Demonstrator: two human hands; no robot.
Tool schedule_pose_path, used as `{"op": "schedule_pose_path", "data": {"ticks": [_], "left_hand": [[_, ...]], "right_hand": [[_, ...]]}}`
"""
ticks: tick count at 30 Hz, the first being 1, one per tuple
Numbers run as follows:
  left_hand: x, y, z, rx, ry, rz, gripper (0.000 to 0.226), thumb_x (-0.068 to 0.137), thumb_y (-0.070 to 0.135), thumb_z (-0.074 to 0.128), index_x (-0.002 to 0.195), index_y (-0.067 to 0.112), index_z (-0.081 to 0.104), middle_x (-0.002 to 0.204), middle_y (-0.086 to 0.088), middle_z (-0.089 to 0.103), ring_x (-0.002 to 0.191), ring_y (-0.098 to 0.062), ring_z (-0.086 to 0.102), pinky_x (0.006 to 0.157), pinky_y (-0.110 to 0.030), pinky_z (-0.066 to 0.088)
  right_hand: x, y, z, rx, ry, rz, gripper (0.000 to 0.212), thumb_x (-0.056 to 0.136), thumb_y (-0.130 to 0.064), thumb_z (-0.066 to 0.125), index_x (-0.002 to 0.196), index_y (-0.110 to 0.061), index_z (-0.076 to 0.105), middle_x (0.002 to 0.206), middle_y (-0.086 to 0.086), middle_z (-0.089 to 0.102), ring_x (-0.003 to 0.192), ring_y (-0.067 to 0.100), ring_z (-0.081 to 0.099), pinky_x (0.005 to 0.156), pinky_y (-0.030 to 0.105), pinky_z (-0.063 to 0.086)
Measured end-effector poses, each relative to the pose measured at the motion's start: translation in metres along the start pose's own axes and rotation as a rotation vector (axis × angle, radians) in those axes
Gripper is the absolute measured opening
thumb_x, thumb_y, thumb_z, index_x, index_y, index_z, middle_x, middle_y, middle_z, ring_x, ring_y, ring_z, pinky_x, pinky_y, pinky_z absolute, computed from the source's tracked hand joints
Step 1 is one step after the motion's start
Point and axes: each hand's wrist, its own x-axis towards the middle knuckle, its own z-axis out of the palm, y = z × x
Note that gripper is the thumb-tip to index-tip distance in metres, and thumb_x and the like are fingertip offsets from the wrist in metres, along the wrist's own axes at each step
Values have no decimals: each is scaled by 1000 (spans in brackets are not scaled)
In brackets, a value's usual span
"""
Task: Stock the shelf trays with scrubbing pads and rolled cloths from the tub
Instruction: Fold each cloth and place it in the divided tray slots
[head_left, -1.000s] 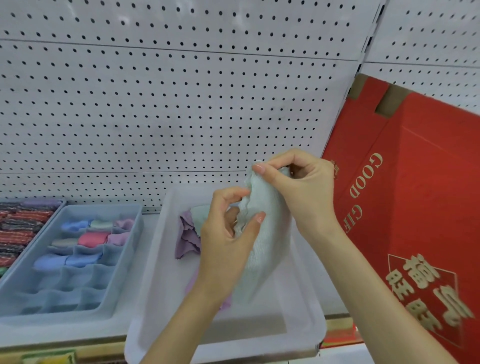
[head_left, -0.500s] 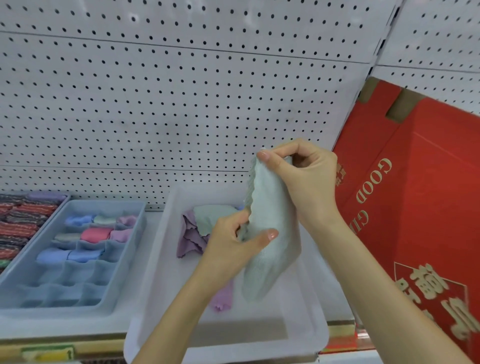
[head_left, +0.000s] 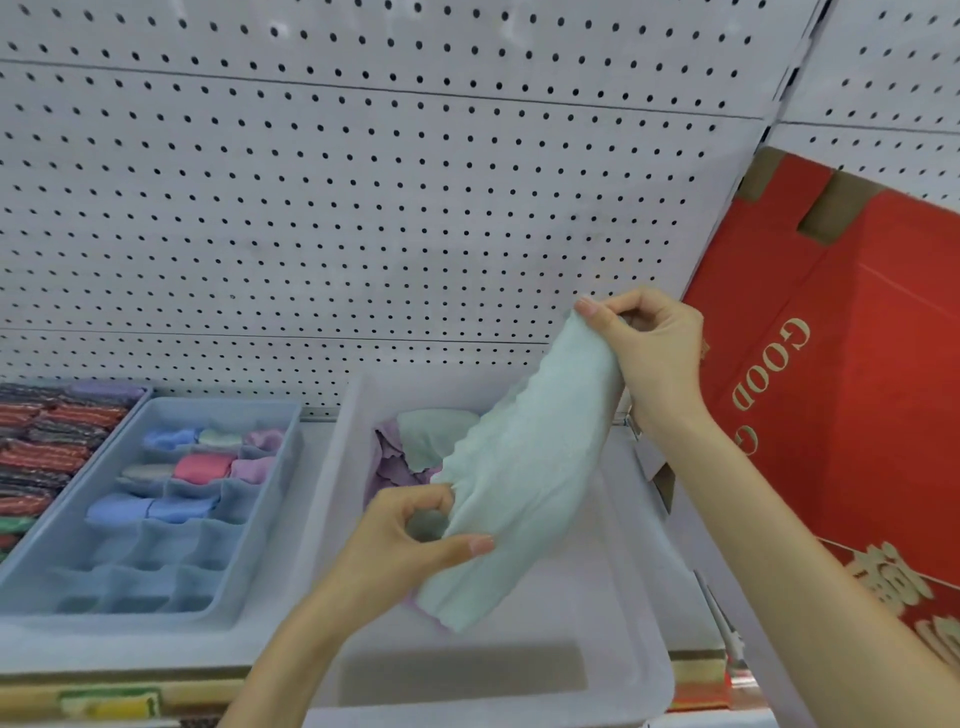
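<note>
Down over the near half of the white tub (head_left: 623, 623), the left hand (head_left: 415, 540) pinches the pale green cloth (head_left: 530, 478) at its lower side edge, thumb and fingers curled on it. The cloth's long axis slants up and away to the right hand (head_left: 649, 348), which pinches the top corner. It's soft, nubbly, scallop-hemmed and not yet rolled. The divided tray (head_left: 265, 519) sits just left of the tub, nearer the left hand. A loose purple cloth (head_left: 387, 467) lies at the tub's far end.

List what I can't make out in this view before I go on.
Head view:
1. Loose cloths in the tub: partly hidden by the held cloth and left hand; no count possible.
2. Pads: cut off by the left edge.
3. Box: cut off by the right edge.
4. Shelf label: blurred, unreadable.
</note>
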Motion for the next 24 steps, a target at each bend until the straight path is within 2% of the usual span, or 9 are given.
{"op": "schedule_pose_path", "data": {"ticks": [4,7,11,13,15,17,19,21,24], "left_hand": [[2,-7,-15,131,83,6,41,58,45,87,62,9,67,60,-1,60,56,-8,50,54,-21,39],[2,-7,-21,248,65,-12,18,60,36,79,59,19,72,58,-3,65,55,-2,51,57,-17,41],[2,-14,-15,127,61,-74,8,70,22,76,69,14,77,74,-6,73,66,-4,60,67,-14,45],[6,-25,-7,118,75,-74,8,76,17,76,83,12,77,86,-2,75,78,-5,64,73,-15,48],[13,-36,2,110,59,-74,22,76,10,78,96,18,73,97,5,74,87,-6,64,76,-16,50],[23,-41,12,74,19,-113,43,71,2,80,103,29,67,103,10,72,92,-3,66,79,-18,52],[31,-40,21,-37,-80,-209,56,71,-9,76,111,28,62,108,6,70,93,-4,68,77,-20,53],[38,-37,26,-107,-223,-227,52,73,-13,72,114,18,63,108,4,70,96,-7,67,78,-20,51],[38,-33,29,-98,-346,-189,32,74,-7,73,96,16,70,92,12,72,85,0,64,74,-16,47]], "right_hand": [[-5,20,-12,32,14,66,17,73,-14,79,64,-16,65,62,-5,63,68,13,54,68,31,44],[-10,32,-16,22,24,79,16,74,-12,78,65,-16,65,60,-10,64,66,10,55,69,27,43],[-19,43,-17,87,-25,109,21,73,-6,77,62,-19,66,65,-8,67,70,14,59,72,29,47],[-26,46,-13,101,-64,124,24,72,-6,78,58,-22,67,67,-5,67,70,15,59,71,30,47],[-33,43,-8,122,-115,134,25,71,-6,78,57,-22,67,69,-1,68,72,18,60,70,31,48],[-38,35,-3,150,-178,132,26,72,-4,77,57,-21,66,69,-2,68,73,19,61,70,31,48],[-40,25,1,173,-248,107,25,72,-1,75,58,-20,66,68,-5,67,71,15,60,69,28,49],[-40,14,4,179,-308,73,29,72,0,75,56,-22,66,66,-6,67,67,11,59,68,24,49],[-33,4,4,159,-367,33,23,72,2,75,60,-15,65,66,-7,68,66,9,60,65,20,48]]}}
